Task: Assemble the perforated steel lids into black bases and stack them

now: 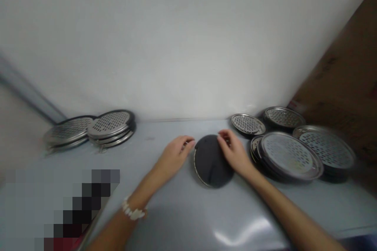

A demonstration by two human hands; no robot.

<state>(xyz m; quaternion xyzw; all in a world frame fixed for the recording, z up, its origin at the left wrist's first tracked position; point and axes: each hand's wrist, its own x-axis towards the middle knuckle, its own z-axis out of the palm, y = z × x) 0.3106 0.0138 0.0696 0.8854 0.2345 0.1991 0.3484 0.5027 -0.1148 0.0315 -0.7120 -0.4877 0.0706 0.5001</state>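
Head view, clock directions taken from a dark round disc [210, 164]: near the centre, on or just over a grey tabletop [176, 215], too blurred to tell which. At nine to ten o'clock, just beside its edge, the left hand [175, 152], fingers curled, with a narrow gap to the thumb; impossible to tell any hold. At two o'clock, the right hand [235, 153], loosely cupped at the edge, thumb overlapping the dark face; apparently touching, but impossible to tell a firm pinch from a light rest. Main danger, in judgement: a tip or spin of the disc under one-sided lifting, for want of clear support on the left. Also possible: a skid across the smooth, shiny surface after an uneven push. In the way at three o'clock, close to the right forearm: a near stack [288, 153] of perforated round plates, unevenly piled and perhaps prone to sliding after an elbow-side bump. Farther out at three, a far stack [326, 149]; between one and two, a small perforated plate [248, 124]; at two, a rear stack [284, 117] and, higher up, brown cardboard [338, 86]. Toward ten, well apart, two perforated stacks [110, 124], overlapping in view. At twelve, a plain pale wall [188, 47], a limit on reach. At eight, a pale bracelet [134, 212] on the left wrist, possibly able to snag.
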